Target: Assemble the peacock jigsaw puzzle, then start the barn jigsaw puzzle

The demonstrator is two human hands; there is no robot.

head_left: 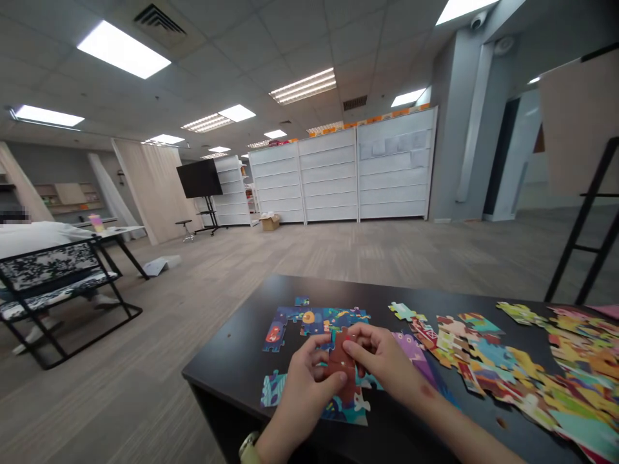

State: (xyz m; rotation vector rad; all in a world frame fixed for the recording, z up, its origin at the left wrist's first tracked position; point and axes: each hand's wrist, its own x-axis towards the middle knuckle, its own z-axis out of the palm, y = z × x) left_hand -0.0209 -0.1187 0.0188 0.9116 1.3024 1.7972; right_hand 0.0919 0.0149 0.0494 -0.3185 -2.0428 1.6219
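My left hand (309,381) and my right hand (382,357) meet over the near part of the table, fingers closed. Between them they grip reddish-brown jigsaw puzzle pieces (341,361), which look joined along a seam. Under and behind the hands lies a partly joined blue puzzle section (338,316) with an orange round figure. A red-figured corner piece (274,334) sits at its left end. Teal puzzle pieces (273,389) lie left of my left hand, and more blue and teal ones show below the fingers. Purple puzzle pieces (413,351) are partly hidden behind my right hand.
Many loose, colourful puzzle pieces (507,367) are heaped on the right of the black table (232,348). A small blue piece (302,301) lies near the far edge. At the left a person (43,235) sits on a chair; an easel (585,219) stands at the right.
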